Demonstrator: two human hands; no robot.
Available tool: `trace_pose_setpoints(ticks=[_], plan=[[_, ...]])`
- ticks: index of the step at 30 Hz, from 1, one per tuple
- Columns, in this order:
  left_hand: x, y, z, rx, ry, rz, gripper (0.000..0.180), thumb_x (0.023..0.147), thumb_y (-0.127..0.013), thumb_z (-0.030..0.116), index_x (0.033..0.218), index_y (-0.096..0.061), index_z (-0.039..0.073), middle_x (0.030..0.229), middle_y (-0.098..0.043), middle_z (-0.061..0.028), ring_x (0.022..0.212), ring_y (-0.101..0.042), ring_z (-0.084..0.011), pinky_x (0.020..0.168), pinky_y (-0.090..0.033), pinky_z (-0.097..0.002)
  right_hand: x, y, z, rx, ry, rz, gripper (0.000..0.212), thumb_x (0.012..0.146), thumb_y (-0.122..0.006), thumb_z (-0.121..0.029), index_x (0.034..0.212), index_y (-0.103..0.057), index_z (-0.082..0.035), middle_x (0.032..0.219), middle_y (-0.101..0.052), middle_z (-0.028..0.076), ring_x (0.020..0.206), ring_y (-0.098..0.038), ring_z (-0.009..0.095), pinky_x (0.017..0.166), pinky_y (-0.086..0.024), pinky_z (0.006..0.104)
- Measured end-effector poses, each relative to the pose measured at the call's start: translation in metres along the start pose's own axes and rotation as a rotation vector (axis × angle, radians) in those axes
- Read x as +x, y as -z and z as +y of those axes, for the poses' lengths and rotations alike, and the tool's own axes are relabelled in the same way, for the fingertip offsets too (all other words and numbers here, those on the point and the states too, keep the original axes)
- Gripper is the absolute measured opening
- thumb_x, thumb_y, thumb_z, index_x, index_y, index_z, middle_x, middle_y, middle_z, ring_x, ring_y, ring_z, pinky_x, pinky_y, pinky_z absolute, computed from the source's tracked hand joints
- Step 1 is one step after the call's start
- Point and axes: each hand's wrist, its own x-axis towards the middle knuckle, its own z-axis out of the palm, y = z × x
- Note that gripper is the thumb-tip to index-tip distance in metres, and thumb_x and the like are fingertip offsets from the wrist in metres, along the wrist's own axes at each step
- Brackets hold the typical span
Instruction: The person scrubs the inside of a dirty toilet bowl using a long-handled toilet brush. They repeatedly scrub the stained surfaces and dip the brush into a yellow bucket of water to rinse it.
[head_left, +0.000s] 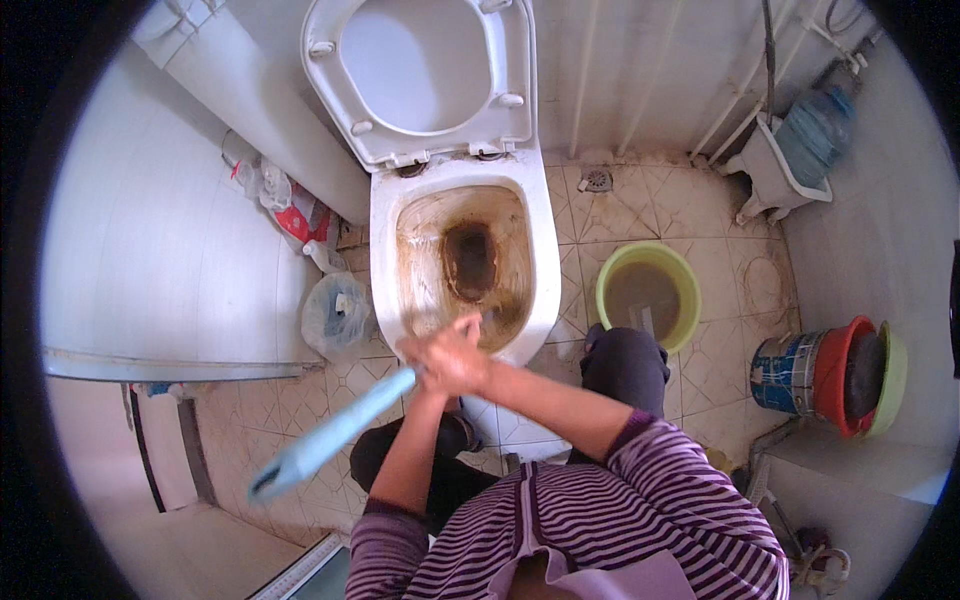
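Note:
Both my hands are closed together on a long light-blue handle (335, 432), over the front rim of a white toilet (545, 270). My left hand (428, 362) and my right hand (466, 364) overlap, so the exact grip of each is partly covered. The handle's thick end, with a hanging hole, points down to the left, outside the toilet. Its other end leads toward the bowl, and the working head is hidden or blurred by my hands. Brown stains coat the inside of the bowl, darkest around the drain. The toilet seat (512, 70) is raised.
A yellow-green basin (690, 290) of murky water stands right of the toilet, by my knee. Beyond are a floor drain (596, 180) and a white stool (760, 165) bearing a blue water jug (818, 135). Stacked buckets (790, 372) lie at right; a plastic bag (335, 315) sits left.

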Motion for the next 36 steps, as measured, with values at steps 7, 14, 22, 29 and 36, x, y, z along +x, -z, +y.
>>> trace_pose_setpoints(ticks=[7,14,22,29,36], plan=[[0.031,-0.027,0.008,-0.260,-0.211,0.207,0.029,0.090,-0.052,0.039,0.099,-0.062,0.013,0.075,-0.059,-0.0032,0.063,-0.049,-0.0159,0.067,-0.040,-0.0269,0.023,0.005,0.029,0.008,-0.047,-0.024,0.023,0.061,-0.057,-0.007,0.083,-0.054,-0.003,0.072,-0.061,0.016,0.067,-0.061,0.037,0.069,-0.047,0.0458],[0.060,-0.058,0.046,-0.997,-0.204,-0.110,0.018,0.088,-0.049,0.022,0.085,-0.055,0.005,0.070,-0.051,-0.0047,0.073,-0.054,-0.0164,0.067,-0.043,-0.0277,-0.001,0.092,0.033,0.087,0.050,0.213,0.039,0.067,-0.059,-0.008,0.105,-0.056,0.002,0.072,-0.059,0.013,0.070,-0.059,0.031,0.072,-0.042,0.0400],[0.080,-0.065,0.092,-0.333,-0.521,0.016,0.033,0.078,-0.054,0.013,0.106,-0.055,-0.005,0.123,-0.050,-0.0238,0.122,-0.043,-0.0376,0.105,-0.034,-0.0418,-0.053,0.114,0.019,-0.285,-0.055,0.323,0.017,0.078,-0.061,0.004,0.094,-0.063,0.005,0.085,-0.062,0.016,0.091,-0.059,0.031,0.087,-0.044,0.0400],[0.104,-0.034,0.062,-0.563,-0.271,0.257,0.028,0.079,-0.053,0.011,0.102,-0.056,-0.004,0.121,-0.051,-0.0242,0.119,-0.044,-0.0400,0.103,-0.035,-0.0417,-0.007,0.100,0.056,-0.046,0.024,0.231,0.016,0.081,-0.059,0.008,0.096,-0.063,0.003,0.098,-0.062,0.016,0.097,-0.059,0.027,0.085,-0.045,0.0332],[0.133,-0.024,0.060,-0.473,-0.240,0.379,0.015,0.074,-0.054,0.010,0.083,-0.057,-0.002,0.101,-0.057,-0.0224,0.103,-0.052,-0.0406,0.088,-0.041,-0.0421,0.028,0.111,0.061,0.064,-0.096,0.141,0.016,0.083,-0.058,0.005,0.097,-0.063,0.004,0.093,-0.063,0.014,0.088,-0.060,0.022,0.079,-0.047,0.0290]])
